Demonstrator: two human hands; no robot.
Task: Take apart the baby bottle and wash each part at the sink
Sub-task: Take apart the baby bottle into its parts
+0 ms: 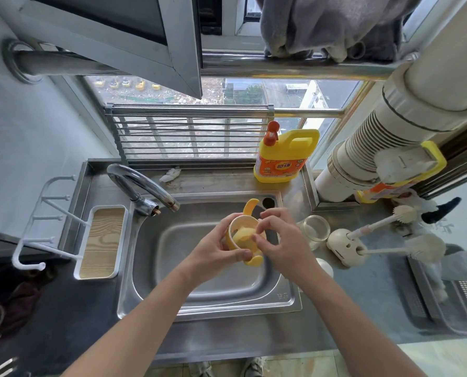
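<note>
From my remote seat, the faucet arches in from the left, its spout ending just left of and behind the hands, clear of them. On the back ledge stands a yellow soap bottle with an orange label, and a crumpled tissue lies left of it. A clear glass jar sits on the bench just right of the sink. Beyond the jar a cream brush holder carries two white brushes. A small white piece is partly hidden behind my right forearm. Left of the sink is a white tray with a wood-grain floor, and a white hook rack beside it.

The yellow collar is held above the sink basin, open end toward me. One curved handle rises at its far side and the other curls out below. A pale soft piece sits inside it. The left grip is wrapped round the collar's side, thumb across the near wall. The right grip has its fingers curled and pinches the pale soft piece at the rim.

The sink and bench are stainless steel. A thick white pipe runs down at the right. A barred window looks out from high up, and a grey cloth hangs over a rail above.
</note>
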